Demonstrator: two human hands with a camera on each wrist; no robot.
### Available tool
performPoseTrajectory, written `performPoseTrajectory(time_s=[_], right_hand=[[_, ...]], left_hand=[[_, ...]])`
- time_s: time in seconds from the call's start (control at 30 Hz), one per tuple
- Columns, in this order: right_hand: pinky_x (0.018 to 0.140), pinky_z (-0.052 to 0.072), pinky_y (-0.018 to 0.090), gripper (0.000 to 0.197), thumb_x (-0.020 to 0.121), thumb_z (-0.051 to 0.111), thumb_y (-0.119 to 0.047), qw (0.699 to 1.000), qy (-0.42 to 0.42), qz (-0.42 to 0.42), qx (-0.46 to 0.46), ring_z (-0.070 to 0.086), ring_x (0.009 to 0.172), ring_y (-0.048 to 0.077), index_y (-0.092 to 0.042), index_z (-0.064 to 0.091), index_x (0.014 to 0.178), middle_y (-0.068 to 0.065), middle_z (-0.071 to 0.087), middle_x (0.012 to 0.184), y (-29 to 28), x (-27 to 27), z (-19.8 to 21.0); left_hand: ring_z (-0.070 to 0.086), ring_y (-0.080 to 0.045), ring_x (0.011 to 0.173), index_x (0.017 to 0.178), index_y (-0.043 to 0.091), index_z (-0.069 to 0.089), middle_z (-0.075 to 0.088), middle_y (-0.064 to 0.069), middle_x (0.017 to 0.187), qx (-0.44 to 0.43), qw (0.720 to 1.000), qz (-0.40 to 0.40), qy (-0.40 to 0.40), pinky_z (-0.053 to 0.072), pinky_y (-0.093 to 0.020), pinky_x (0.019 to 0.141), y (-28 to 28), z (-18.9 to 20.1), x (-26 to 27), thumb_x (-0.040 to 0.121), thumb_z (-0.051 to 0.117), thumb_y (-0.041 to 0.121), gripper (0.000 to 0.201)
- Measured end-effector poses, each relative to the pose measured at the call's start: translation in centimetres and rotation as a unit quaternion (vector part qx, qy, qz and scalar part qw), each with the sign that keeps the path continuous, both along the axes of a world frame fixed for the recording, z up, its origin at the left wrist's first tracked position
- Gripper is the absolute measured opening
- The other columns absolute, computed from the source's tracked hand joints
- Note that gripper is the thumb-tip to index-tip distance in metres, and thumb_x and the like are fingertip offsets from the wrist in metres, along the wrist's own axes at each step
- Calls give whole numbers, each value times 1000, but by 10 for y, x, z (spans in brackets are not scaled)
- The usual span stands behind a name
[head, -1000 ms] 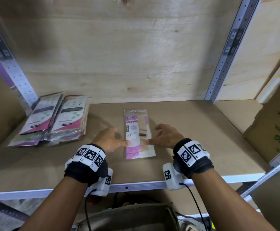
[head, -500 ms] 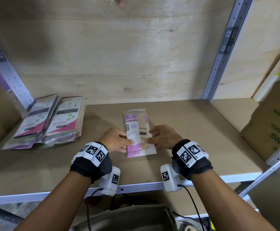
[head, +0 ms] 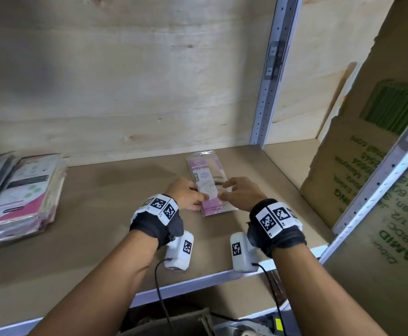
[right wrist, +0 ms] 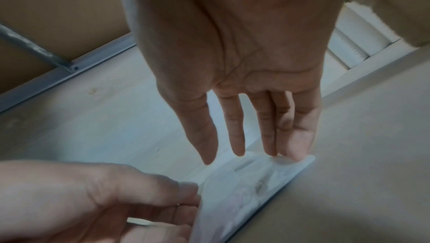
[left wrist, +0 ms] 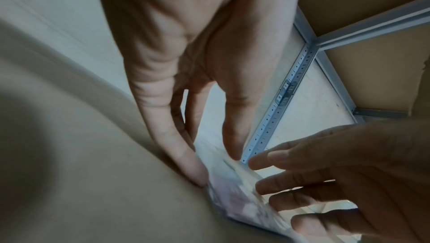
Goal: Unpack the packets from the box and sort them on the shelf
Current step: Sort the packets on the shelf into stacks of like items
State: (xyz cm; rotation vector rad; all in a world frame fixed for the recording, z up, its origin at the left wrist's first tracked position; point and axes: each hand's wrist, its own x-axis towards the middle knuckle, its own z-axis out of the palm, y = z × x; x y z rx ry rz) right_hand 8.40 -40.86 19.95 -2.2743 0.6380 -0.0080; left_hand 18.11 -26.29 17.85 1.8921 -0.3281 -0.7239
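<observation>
A clear packet point(head: 210, 185) with pink and purple print lies flat on the brown shelf board point(head: 101, 238), slightly slanted. My left hand point(head: 188, 197) touches its left edge with straight fingers point(left wrist: 193, 169). Straight fingertips point(right wrist: 298, 151) of my right hand point(head: 237, 192) touch its right edge. Neither hand is curled round the packet point(right wrist: 244, 188). A stack of pink and white packets point(head: 21, 197) lies at the shelf's far left.
A grey perforated upright point(head: 268, 93) stands behind the packet to the right. A large cardboard box point(head: 368, 166) with green print stands in the bay at the right. The plywood back wall point(head: 125, 81) closes off the shelf. A brown container's rim point(head: 173, 321) shows below the shelf's front edge.
Both hands have slid the packet to the right, away from the left stack and nearer the upright. The head view has swung so the stack sits at the left edge.
</observation>
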Motion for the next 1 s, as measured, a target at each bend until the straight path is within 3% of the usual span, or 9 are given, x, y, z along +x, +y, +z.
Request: performPoseTrajectory(time_s=[0.2, 0.37, 0.53, 0.63, 0.7, 0.77, 0.83, 0.9, 1.0], right_hand=[[91, 38, 23, 47, 87, 68, -25, 999, -8, -23, -30, 54, 123, 20, -17, 58, 133, 7, 58, 135, -31, -9, -4], [89, 37, 23, 43, 90, 67, -28, 998, -9, -34, -44, 55, 120, 21, -19, 58, 131, 6, 59, 133, -46, -11, -5], [90, 41, 25, 42, 91, 66, -29, 998, -3, -47, -37, 57, 119, 24, -19, 58, 131, 9, 61, 131, -55, -14, -5], [100, 45, 29, 43, 91, 64, -28, 996, -4, -42, -75, 56, 121, 26, -19, 56, 132, 10, 60, 132, -51, -16, -1], [107, 42, 38, 41, 92, 62, -26, 995, -25, -39, -93, 52, 125, 27, -18, 56, 132, 10, 57, 134, -43, -16, 3], [109, 40, 39, 39, 93, 61, -24, 994, -53, -34, -89, 49, 127, 27, -18, 57, 131, 9, 54, 136, -30, -14, 8], [105, 43, 32, 33, 93, 61, -22, 994, -78, -19, -77, 54, 121, 23, -18, 61, 126, 5, 58, 131, -12, -11, 13], [96, 50, 30, 26, 91, 62, -20, 993, -103, 8, -59, 63, 104, 18, -19, 65, 117, 0, 67, 112, 9, -6, 17], [82, 56, 31, 17, 89, 63, -15, 989, -132, 61, -13, 68, 83, 19, -19, 68, 105, -1, 72, 91, 45, 0, 25]], left_hand=[[73, -24, 93, 119, 2, 67, 72, -14, 113, -8, 1000, -20, 4, 62, -27, 68, -49, -4, 4, 84, 74, 2, 35], [74, -21, 83, 110, 6, 69, 75, -9, 97, -14, 999, -25, 17, 61, -30, 68, -73, -9, 9, 84, 74, 1, 27], [74, -21, 80, 95, 11, 69, 75, -13, 100, -16, 999, -18, 23, 62, -33, 72, -86, -9, 7, 83, 75, 1, 17], [73, -25, 88, 104, 5, 67, 72, -14, 101, -19, 999, -14, 28, 61, -37, 79, -82, -3, 3, 85, 74, 3, 21], [70, -28, 93, 118, 1, 62, 70, -14, 105, -30, 999, -7, 25, 61, -37, 79, -67, 4, 1, 88, 71, 4, 31], [68, -24, 89, 124, 4, 58, 67, -11, 106, -42, 999, -2, 9, 62, -30, 68, -42, 12, 2, 92, 68, 8, 34], [70, -19, 80, 112, 8, 64, 68, -9, 106, -39, 999, -4, -28, 60, -23, 60, -6, 19, 5, 92, 69, 16, 22], [73, -15, 70, 95, 15, 70, 72, -10, 97, -46, 997, 18, -66, 58, -21, 59, 36, 23, 7, 92, 70, 21, 7], [71, -12, 61, 85, 17, 72, 75, -4, 78, -60, 988, 86, -110, 55, -20, 55, 101, 24, 5, 93, 68, 25, 12]])
